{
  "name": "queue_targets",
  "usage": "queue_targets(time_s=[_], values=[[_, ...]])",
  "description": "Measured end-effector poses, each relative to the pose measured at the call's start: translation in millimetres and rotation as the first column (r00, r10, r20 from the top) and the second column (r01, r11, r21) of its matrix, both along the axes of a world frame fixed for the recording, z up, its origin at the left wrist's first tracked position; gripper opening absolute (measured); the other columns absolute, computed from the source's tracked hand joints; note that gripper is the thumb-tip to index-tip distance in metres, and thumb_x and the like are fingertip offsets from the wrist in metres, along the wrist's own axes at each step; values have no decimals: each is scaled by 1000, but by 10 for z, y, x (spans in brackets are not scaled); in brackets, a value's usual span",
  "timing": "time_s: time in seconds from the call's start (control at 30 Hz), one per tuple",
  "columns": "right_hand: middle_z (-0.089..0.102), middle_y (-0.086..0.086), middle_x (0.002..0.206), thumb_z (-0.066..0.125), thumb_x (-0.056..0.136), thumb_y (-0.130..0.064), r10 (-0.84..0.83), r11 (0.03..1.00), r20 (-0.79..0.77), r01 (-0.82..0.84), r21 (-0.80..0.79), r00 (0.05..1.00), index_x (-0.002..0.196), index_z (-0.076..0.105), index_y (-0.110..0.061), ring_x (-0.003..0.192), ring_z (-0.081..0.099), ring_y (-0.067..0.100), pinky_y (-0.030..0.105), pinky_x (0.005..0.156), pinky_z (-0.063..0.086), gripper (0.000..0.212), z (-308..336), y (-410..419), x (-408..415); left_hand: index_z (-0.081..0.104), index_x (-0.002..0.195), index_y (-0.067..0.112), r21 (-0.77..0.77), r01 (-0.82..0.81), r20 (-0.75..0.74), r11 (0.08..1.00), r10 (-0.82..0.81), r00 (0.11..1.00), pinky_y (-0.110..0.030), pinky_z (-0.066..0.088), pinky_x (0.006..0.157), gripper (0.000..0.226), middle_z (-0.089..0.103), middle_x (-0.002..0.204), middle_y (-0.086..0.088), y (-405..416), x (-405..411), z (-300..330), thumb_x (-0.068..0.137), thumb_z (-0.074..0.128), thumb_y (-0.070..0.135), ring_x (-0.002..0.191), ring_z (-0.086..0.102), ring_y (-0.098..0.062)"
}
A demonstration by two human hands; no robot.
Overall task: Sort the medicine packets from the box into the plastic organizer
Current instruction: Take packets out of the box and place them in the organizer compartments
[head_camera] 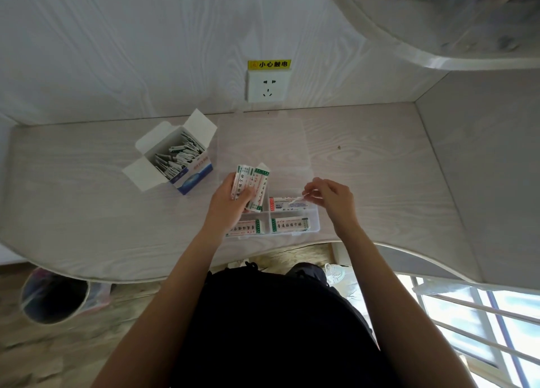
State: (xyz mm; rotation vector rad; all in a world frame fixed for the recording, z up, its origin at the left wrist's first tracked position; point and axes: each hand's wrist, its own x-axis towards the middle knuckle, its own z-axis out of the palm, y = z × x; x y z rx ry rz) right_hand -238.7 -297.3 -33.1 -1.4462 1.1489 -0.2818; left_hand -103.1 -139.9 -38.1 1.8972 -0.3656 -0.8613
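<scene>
Left hand point(230, 197) grips a fan of medicine packets point(254, 189) over the plastic organizer point(314, 227); right hand point(330, 196), fingers curled, grip unclear. Packets prob. light, slippery; pinch edges.

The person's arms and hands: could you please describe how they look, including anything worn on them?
Both forearms are bare from the lower edge of the picture to the wrists, with no sleeves in sight. The left hand and the right hand wear no gloves, and no watch, bracelet or ring can be made out. The only clothing in view is a black garment over the body.
</scene>
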Motion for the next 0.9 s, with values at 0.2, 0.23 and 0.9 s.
queue_targets(time_s=[0.2,0.23,0.9], values=[[72,2,89,74,75,-4,103,992,-38,-105,-68,994,81,72,-14,87,69,18,21,77,53,11,11,-37,-18,52,115,18,-30,-5,-15,1000,5,1000,-31,56,74,21,61,105,1,2,-23,-8,94,52,18,95,63,-18],[72,3,90,73,75,-2,103,992,-17,-104,-76,995,82,72,-12,87,69,18,19,75,53,12,12,-31,-13,52,114,20,-31,-7,-16,1000,6,1000,-33,56,76,20,61,105,2,4,-25,-9,94,52,19,96,63,-18],[62,2,86,74,77,-15,263,598,-354,-439,-671,898,78,73,-14,80,53,17,24,69,36,2,-161,189,97,52,117,16,-76,-25,-77,997,19,997,-10,50,54,23,60,108,0,25,-39,57,94,51,15,82,60,-3]])
